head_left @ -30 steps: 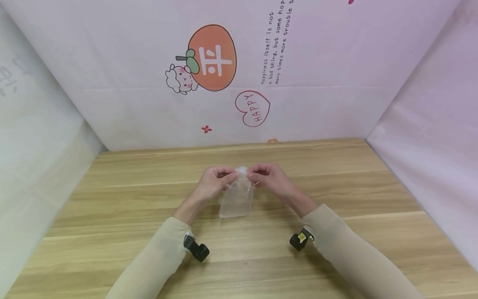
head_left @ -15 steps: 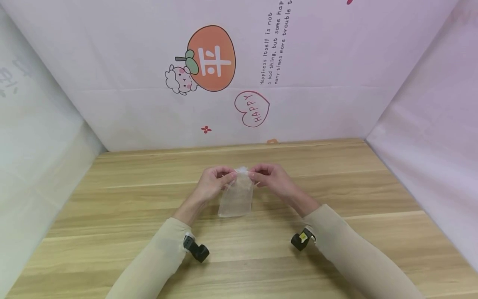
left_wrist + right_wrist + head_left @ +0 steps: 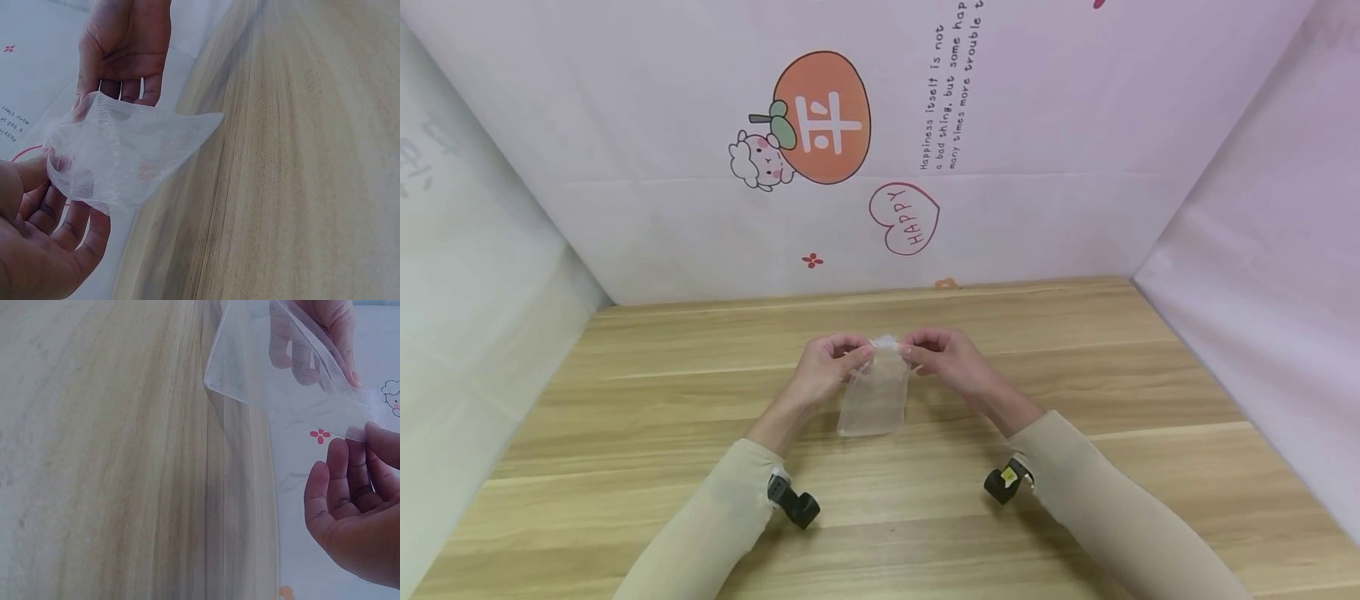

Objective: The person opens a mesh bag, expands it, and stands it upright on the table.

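Note:
A small white sheer mesh pouch (image 3: pixel 874 402) hangs between both hands over the middle of the table. My left hand (image 3: pixel 826 365) pinches the left side of its gathered top between thumb and fingers. On the opposite side, my right hand (image 3: pixel 947 358) pinches the top edge the same way. Through the thin mesh (image 3: pixel 250 356) the fingers of the left hand show in the right wrist view. The pouch (image 3: pixel 144 150) looks flat, and its lower corner points away from the hands in the left wrist view.
The wood-grain table (image 3: pixel 880 525) extends on every side of the hands. A white printed cloth (image 3: pixel 1037 167) stands behind it, and plain white cloth walls (image 3: pixel 482 233) close both sides. A small black camera (image 3: pixel 793 500) is strapped to each sleeve.
The gathered top of the pouch is spread slightly wider and flatter between the fingers than a second ago. Both hands stay in nearly the same place.

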Demonstrator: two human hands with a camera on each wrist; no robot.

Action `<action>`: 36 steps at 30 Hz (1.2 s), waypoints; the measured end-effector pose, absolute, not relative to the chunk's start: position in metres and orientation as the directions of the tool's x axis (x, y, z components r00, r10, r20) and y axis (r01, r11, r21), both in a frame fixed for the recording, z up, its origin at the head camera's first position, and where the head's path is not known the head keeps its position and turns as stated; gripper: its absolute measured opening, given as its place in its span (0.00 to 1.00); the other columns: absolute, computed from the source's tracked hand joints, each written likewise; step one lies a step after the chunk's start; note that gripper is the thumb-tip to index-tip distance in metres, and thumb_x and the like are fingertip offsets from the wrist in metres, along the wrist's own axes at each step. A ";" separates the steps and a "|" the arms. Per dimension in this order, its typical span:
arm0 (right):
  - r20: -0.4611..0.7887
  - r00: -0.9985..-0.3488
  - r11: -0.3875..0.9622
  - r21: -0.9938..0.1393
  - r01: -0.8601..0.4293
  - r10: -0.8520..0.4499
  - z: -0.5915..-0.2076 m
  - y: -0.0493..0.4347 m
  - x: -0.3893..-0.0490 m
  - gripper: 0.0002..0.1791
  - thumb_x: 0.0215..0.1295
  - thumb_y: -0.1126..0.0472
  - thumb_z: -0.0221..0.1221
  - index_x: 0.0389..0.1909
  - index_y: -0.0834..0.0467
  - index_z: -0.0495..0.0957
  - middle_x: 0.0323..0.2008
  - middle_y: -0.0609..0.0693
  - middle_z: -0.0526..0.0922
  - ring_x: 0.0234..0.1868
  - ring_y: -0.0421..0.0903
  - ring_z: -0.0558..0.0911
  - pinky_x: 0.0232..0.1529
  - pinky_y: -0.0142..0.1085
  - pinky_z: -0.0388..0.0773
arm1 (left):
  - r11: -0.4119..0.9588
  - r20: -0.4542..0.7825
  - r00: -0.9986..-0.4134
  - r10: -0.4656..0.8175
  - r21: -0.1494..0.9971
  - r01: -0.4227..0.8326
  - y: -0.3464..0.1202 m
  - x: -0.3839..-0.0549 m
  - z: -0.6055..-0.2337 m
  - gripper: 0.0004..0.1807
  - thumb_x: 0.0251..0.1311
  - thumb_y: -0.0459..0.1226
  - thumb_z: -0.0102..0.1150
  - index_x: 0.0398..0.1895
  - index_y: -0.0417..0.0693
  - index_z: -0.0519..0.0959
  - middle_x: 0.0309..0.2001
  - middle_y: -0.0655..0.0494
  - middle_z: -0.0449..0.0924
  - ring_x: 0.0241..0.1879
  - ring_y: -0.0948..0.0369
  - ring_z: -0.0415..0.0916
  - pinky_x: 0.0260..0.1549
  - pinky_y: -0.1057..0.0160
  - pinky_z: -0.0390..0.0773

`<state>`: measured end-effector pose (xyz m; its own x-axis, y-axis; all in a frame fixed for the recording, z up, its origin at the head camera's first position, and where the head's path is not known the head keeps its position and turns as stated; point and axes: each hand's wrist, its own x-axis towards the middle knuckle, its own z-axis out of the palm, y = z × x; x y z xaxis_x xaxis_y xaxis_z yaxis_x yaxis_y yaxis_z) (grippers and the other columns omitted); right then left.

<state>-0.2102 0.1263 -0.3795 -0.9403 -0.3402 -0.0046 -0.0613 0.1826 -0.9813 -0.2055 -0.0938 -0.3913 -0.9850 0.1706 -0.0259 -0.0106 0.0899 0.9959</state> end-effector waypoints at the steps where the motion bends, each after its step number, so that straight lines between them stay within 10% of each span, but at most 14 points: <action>1: -0.005 -0.941 0.184 -0.981 -0.062 -0.339 -0.380 0.127 -0.211 0.08 0.73 0.65 0.59 0.44 0.68 0.79 0.35 0.52 0.82 0.39 0.46 0.80 0.50 0.54 0.79 | 0.092 -0.026 -0.985 0.168 0.996 -0.010 -0.094 -0.206 -0.392 0.07 0.67 0.32 0.63 0.42 0.34 0.83 0.31 0.55 0.81 0.32 0.62 0.78 0.29 0.65 0.78; 36: -0.010 -0.952 0.148 -0.988 -0.037 -0.304 -0.381 0.128 -0.210 0.08 0.73 0.66 0.58 0.43 0.69 0.79 0.34 0.53 0.81 0.39 0.46 0.80 0.50 0.51 0.80 | 0.051 -0.046 -0.991 0.124 0.998 -0.040 -0.094 -0.204 -0.394 0.08 0.68 0.33 0.62 0.42 0.34 0.83 0.30 0.55 0.79 0.32 0.62 0.78 0.29 0.65 0.78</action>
